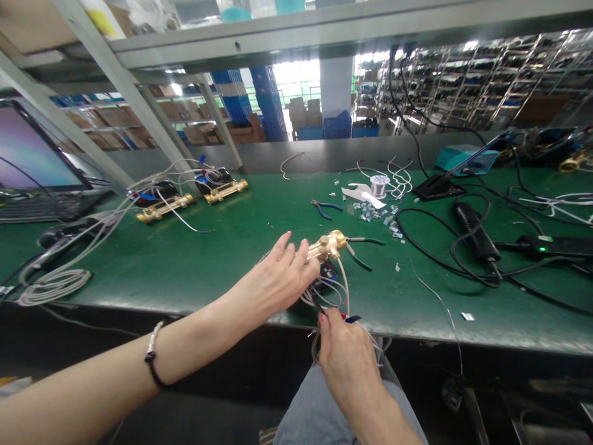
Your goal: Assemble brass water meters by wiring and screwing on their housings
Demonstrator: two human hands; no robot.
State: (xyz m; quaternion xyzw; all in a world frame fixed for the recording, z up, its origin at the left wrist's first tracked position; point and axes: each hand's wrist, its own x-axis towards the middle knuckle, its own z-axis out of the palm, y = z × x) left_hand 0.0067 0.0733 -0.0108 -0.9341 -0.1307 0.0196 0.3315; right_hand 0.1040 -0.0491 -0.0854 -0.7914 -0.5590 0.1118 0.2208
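A brass fitting with a black module lies on the green bench mat near the front edge, with white and coloured wires trailing from it. My left hand rests on the fitting's left end, thumb and fingers closed round it. My right hand sits below the bench edge, fingers pinched on the wires hanging from the fitting.
Two more brass units with wires lie at the back left beside a laptop. Blue-handled pliers, a solder spool, small metal clips, a soldering iron stand and black cables occupy the right.
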